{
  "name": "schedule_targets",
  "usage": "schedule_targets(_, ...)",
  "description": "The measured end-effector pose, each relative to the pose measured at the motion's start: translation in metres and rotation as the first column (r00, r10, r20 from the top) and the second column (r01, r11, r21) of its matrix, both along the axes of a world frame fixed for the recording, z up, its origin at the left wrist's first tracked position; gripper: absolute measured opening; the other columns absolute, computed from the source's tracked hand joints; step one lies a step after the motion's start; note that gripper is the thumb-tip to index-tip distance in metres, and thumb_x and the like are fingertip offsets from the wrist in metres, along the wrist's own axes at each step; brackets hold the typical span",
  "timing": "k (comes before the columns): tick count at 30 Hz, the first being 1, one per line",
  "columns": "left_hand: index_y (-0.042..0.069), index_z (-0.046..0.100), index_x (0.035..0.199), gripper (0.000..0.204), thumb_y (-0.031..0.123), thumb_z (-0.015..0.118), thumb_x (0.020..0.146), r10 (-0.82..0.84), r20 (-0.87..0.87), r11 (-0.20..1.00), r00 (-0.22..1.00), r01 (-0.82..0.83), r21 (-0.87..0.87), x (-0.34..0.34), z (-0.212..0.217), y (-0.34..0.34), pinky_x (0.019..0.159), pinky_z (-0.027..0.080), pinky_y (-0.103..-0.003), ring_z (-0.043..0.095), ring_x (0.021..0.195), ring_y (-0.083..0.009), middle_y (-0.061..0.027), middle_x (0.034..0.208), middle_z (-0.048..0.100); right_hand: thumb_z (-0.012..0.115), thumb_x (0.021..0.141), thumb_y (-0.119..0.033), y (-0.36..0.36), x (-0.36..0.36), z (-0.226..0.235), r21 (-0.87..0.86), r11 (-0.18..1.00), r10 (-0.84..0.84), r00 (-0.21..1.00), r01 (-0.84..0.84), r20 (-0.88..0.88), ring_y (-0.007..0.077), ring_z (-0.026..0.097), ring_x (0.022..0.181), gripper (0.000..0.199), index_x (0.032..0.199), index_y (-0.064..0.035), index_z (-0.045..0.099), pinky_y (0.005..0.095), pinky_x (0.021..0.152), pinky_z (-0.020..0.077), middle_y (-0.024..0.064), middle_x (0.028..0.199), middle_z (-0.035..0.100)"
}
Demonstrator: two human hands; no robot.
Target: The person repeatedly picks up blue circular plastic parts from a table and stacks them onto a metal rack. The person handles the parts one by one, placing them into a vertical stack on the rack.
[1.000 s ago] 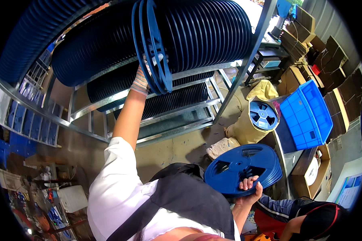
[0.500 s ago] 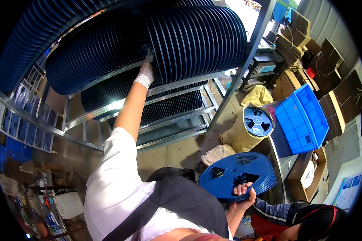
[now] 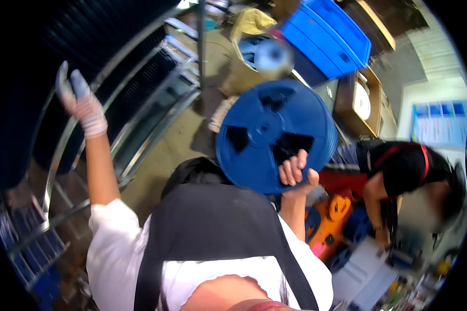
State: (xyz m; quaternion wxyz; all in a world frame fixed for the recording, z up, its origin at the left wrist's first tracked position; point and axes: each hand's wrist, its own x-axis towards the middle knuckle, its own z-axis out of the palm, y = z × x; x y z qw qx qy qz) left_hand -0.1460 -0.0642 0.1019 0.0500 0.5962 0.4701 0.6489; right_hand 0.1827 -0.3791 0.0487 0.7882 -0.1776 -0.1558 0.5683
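Observation:
Several blue plastic reels (image 3: pixel 275 132), stacked face to face, stand tilted in front of me on the right. My right hand (image 3: pixel 296 176) is bare and grips the stack at its lower edge, with fingertips hooked into a cutout of the front reel. Out to the left, my left hand (image 3: pixel 84 106) wears a pale glove. Its fingers are spread with nothing between them, near the metal rack (image 3: pixel 111 103). Behind that hand, rows of dark blue reels (image 3: pixel 72 39) lie in shadow on the rack, too dim and blurred to separate.
A tan sack (image 3: pixel 238 65) with a blue reel inside stands beyond my stack. Beside it are a blue crate (image 3: pixel 324 39) and a cardboard box (image 3: pixel 368 106). At the right a person (image 3: pixel 399 176) bends over a work area with an orange device (image 3: pixel 332 223).
My view has turned to the right. My left hand has come away from the reels on the rack, fingers now spread. The stack in my right hand now faces me more squarely.

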Motion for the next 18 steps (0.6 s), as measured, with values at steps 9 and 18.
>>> schedule_targets(9,0.009,0.066,0.093,0.027,0.007,0.076,0.068,-0.889,-0.215,0.43,0.405,0.898,-0.087,0.213,-0.019,-0.166,0.076,0.047,-0.035,0.058,0.085,-0.0255,-0.007,0.088,0.061,0.064,0.074,-0.026,-0.016,-0.005,0.013,0.092,0.996,0.018,0.997,-0.012,-0.072,0.0121,0.048,0.047,0.026,0.082,-0.0063,0.048,0.0261,0.047,0.0421,0.0013,0.054,0.048)
schedule_targets(18,0.006,0.064,0.085,0.027,0.001,0.075,0.061,-0.925,-0.141,0.37,0.353,0.922,-0.118,0.244,-0.043,-0.196,0.07,0.048,-0.035,0.059,0.077,-0.0258,-0.0073,0.083,0.061,0.065,0.074,-0.026,-0.036,-0.011,0.02,0.031,0.996,0.081,0.997,-0.081,0.017,0.0116,0.049,0.047,0.025,0.079,-0.0063,0.05,0.0253,0.048,0.0447,0.0012,0.053,0.049)
